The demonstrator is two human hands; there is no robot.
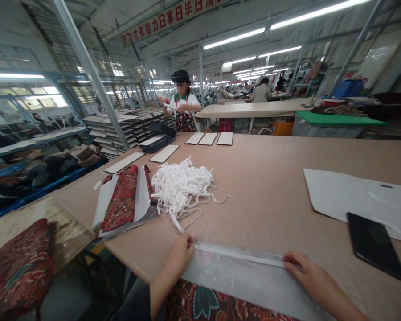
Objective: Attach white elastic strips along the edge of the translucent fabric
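Observation:
A strip of white tape (237,255) runs nearly straight along the far edge of a grey-backed fabric piece (247,278). My left hand (181,255) pinches the tape at its left end, from where it trails toward a tangled heap of white tape (182,183). At the strip's right end my right hand (302,268) is closed on it, against the fabric. The fabric's near part shows a dark red floral pattern. Left of the heap lies a stack of folded floral fabric (122,198) with grey backing.
The brown-topped table (254,191) carries several pale panels (165,154) at its far left and a white sheet (341,191) with a black flat slab (374,245) on the right. More floral fabric (20,267) hangs at lower left. A co-worker (183,102) stands beyond the table.

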